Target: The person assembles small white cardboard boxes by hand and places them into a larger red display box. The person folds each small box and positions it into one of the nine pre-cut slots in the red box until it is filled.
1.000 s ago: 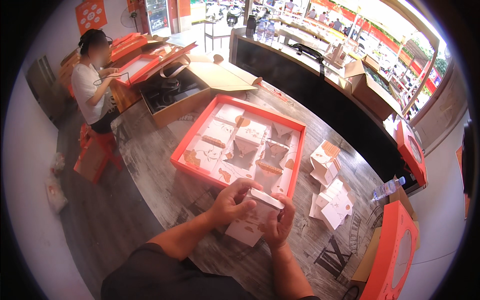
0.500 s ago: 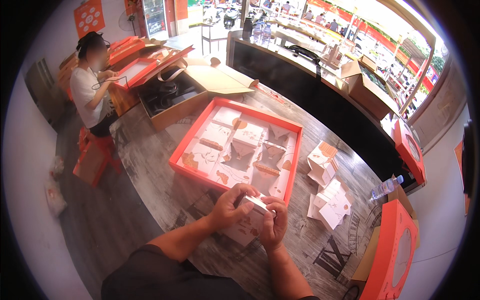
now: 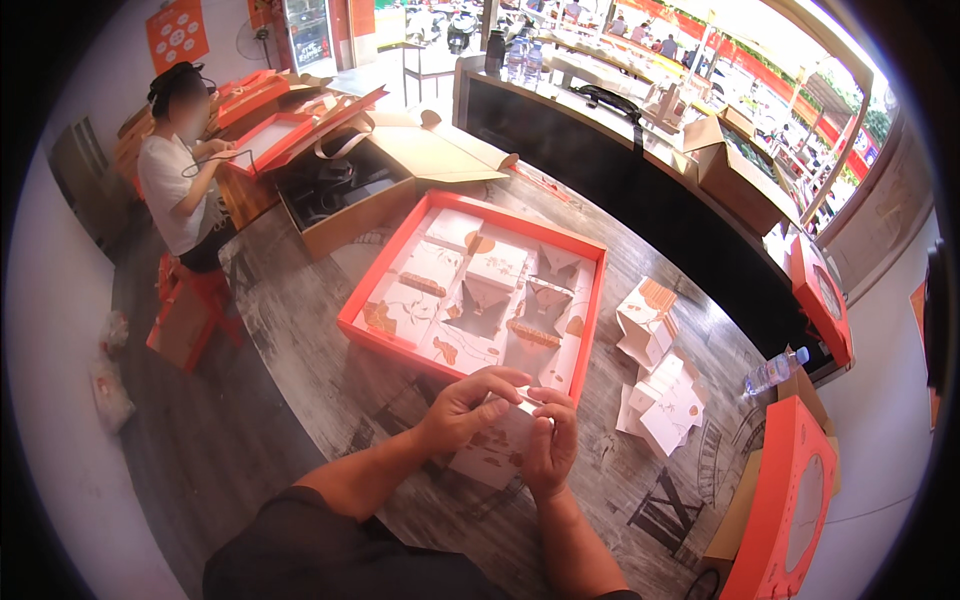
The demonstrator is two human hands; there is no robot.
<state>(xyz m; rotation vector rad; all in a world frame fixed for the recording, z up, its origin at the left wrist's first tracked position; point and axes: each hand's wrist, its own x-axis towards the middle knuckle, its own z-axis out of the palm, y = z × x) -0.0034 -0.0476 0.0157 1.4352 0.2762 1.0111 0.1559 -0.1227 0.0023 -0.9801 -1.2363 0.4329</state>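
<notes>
The left hand (image 3: 465, 412) and the right hand (image 3: 550, 442) are both pinching the upper end of a white printed paperboard carton (image 3: 503, 445). They are holding it over the wood-grain tabletop (image 3: 622, 490), just nearside of the red box tray (image 3: 395, 350).

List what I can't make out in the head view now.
Head view: part of the white carton's top edge, hidden by fingers of the left hand and right hand.
Head view: the near end of the red windowed box, cut off by the lower edge.
Head view: the face of the co-worker, blurred.
</notes>
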